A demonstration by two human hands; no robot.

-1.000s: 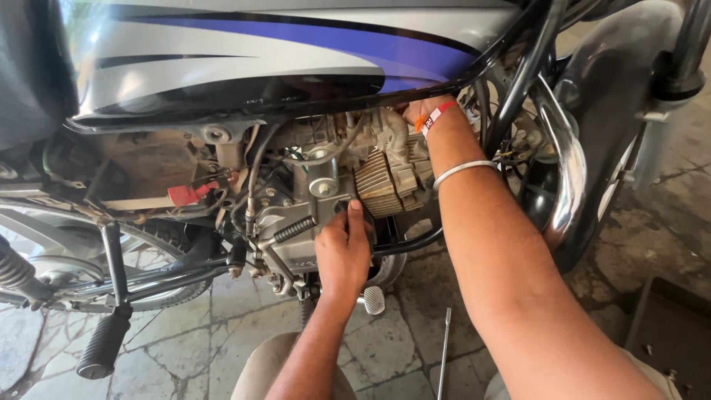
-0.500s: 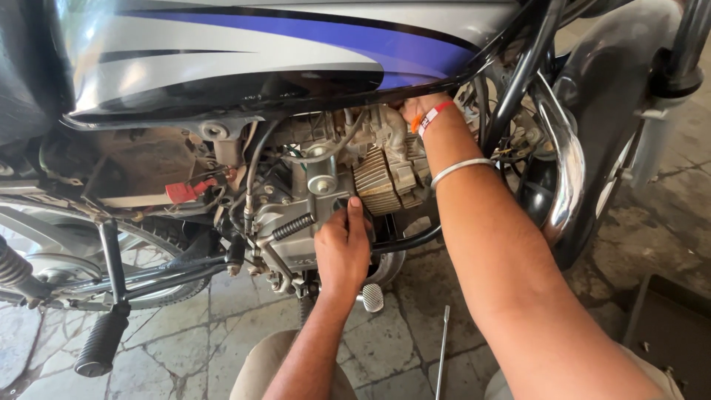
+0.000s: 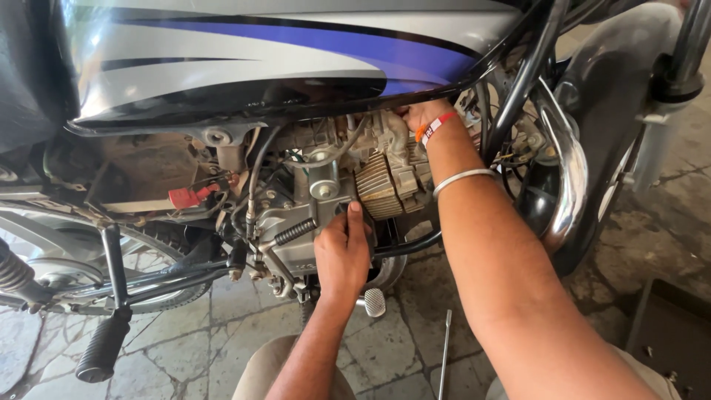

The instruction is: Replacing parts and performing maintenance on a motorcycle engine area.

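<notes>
A motorcycle stands side-on with a silver and blue fuel tank (image 3: 296, 52) over its bare engine (image 3: 333, 185). My left hand (image 3: 342, 252) rests flat against the lower engine case, thumb up near the finned cylinder (image 3: 378, 194); nothing shows in its grip. My right hand (image 3: 418, 115) reaches up behind the cylinder head under the tank. Its fingers are hidden behind engine parts, so what it touches cannot be seen. An orange band and a silver bangle (image 3: 463, 178) circle that wrist.
A chrome exhaust pipe (image 3: 566, 185) curves down at right beside the black frame tube (image 3: 522, 81). A kick lever (image 3: 107, 326) and foot peg (image 3: 374, 302) jut out low. A thin metal rod (image 3: 444, 355) lies on the stone paving. A dark tray (image 3: 670, 333) sits at right.
Both hands stay at the engine. The view has shifted slightly; my left hand has barely moved on the case.
</notes>
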